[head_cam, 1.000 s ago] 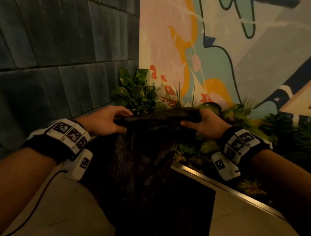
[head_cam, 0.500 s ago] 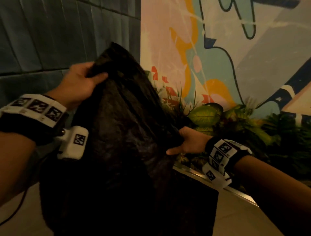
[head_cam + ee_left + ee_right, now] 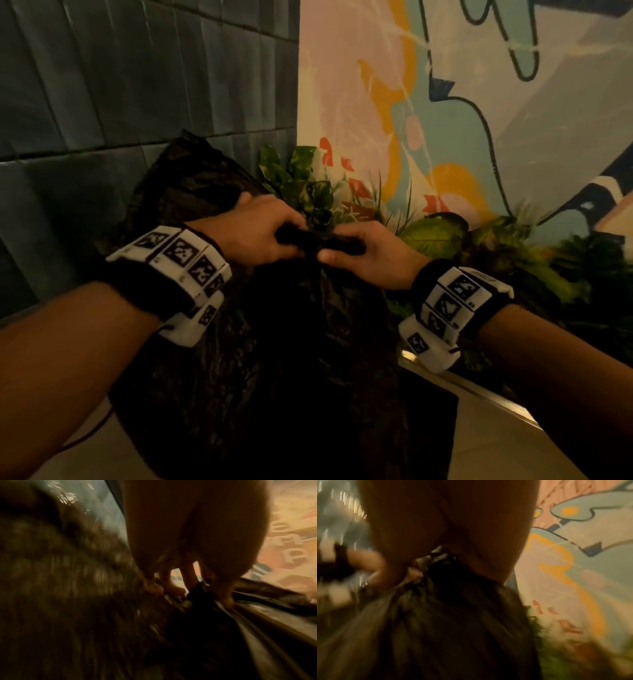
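While the left hand (image 3: 253, 233) and right hand (image 3: 370, 257) sit almost touching, both pinch the bunched neck of a black plastic bag (image 3: 274, 359).
Fingers of each hand curl round the gathered top; the crinkled body drops below them, in front of a tiled wall (image 3: 137, 85) and just beside leafy plants (image 3: 435, 236).

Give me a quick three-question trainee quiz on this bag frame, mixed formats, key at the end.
1. True or false: the left hand and the right hand both grip the bunched top of the black bag.
2. What stands just beyond the hands? A) a sink B) leafy plants C) a ladder
3. Fill in: in the head view, the tiled wall is left of the corner and the mural is ____ of it.
Key: 1 true; 2 B; 3 right.
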Available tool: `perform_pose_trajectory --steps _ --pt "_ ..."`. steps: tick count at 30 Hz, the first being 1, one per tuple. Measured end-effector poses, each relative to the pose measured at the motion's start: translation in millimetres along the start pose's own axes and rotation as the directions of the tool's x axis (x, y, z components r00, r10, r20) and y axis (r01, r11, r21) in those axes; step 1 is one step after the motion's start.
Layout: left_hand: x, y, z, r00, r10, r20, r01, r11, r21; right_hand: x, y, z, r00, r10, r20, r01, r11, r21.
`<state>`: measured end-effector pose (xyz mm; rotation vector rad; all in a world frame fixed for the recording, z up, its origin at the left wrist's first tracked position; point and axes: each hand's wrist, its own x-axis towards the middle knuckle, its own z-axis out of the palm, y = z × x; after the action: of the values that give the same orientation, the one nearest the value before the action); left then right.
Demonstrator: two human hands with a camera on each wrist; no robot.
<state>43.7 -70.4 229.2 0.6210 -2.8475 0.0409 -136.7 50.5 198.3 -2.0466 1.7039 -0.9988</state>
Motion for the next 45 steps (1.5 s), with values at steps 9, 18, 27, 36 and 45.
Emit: perform_pose_trajectory --steps 9,18,27,36,45 --pt "-38.5 -87.0 -5.3 0.921 -0.328 -0.211 0.33 0.944 -0.027 -54.5 68.8 -22.2 0.867 0.476 0.148 -0.439 0.869 -0.228" --pt "-18.8 4.9 17.6 0.931 -0.274 -0.239 0.15 0.889 -0.433 -18.9 26.8 -21.9 0.87 0.492 0.006 -0.38 0.664 0.644" --pt "-12.5 34.2 39.0 0.967 -0.235 -0.101 0.068 0.616 -0.785 -3.0 -9.3 -6.9 0.957 0.28 0.081 -0.208 0.461 0.863" --pt "-14.8 12.0 36.2 0.882 -0.471 -0.013 0.132 0.274 -0.953 -17.2 11.5 7.9 0.951 0.255 0.175 -0.297 0.913 0.28" --pt "-22.2 -2.3 51.5 0.854 -0.516 0.066 0.219 0.242 -0.945 -8.7 26.8 1.6 0.909 0.395 -0.129 -0.352 0.897 0.269"
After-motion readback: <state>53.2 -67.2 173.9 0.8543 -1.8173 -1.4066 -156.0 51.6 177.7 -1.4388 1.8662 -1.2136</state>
